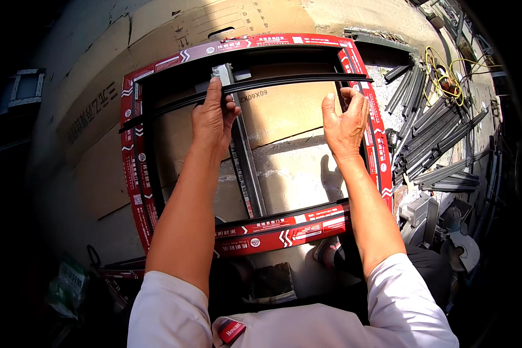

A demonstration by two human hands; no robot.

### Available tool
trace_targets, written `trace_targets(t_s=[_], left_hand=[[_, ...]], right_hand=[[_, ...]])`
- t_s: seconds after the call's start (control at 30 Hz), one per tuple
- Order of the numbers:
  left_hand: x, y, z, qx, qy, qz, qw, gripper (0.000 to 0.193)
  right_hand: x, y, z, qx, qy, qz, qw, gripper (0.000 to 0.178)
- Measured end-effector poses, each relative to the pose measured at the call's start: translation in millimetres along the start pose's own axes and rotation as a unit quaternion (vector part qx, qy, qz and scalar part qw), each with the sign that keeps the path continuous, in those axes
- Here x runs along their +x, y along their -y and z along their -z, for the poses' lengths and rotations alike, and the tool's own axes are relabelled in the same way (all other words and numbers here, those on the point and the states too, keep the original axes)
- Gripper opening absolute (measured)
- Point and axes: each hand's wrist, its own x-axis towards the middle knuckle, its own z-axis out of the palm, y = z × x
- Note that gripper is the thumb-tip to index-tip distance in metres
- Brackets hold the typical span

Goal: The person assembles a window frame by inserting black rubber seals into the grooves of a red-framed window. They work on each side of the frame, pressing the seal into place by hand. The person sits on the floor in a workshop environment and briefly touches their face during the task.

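A long, thin black strip lies slantwise across the upper part of a rectangular frame wrapped in red and white film. My left hand is closed on the strip left of its middle, thumb pointing away from me over it. Just below the strip's right part, my right hand has its thumb and bent fingers apart, with nothing visible between them. Under the strip, a grey and black bar runs from near to far inside the frame, its far end beside my left thumb.
Flattened cardboard lies under and around the frame. To the right, many dark profile offcuts are piled beside a yellow cable. A power tool with a round guard stands at the lower right. At the lower left is a green bag.
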Motion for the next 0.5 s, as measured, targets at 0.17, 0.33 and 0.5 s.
trace_targets(t_s=[0.17,0.33,0.5], left_hand=[[28.5,-5.0,-8.0,0.016,0.007,0.010,1.000,0.034],[42.9,-7.2,-17.4,0.049,-0.010,0.032,0.998,0.039],[52.4,-19.7,-1.7,0.042,0.012,0.035,0.998,0.041]], right_hand=[[30.5,-9.7,-37.1,0.461,0.157,-0.301,0.820,0.077],[59.7,-40.0,-70.9,0.648,0.152,-0.389,0.637,0.039],[60.1,-30.2,-84.1,0.663,0.128,-0.393,0.625,0.032]])
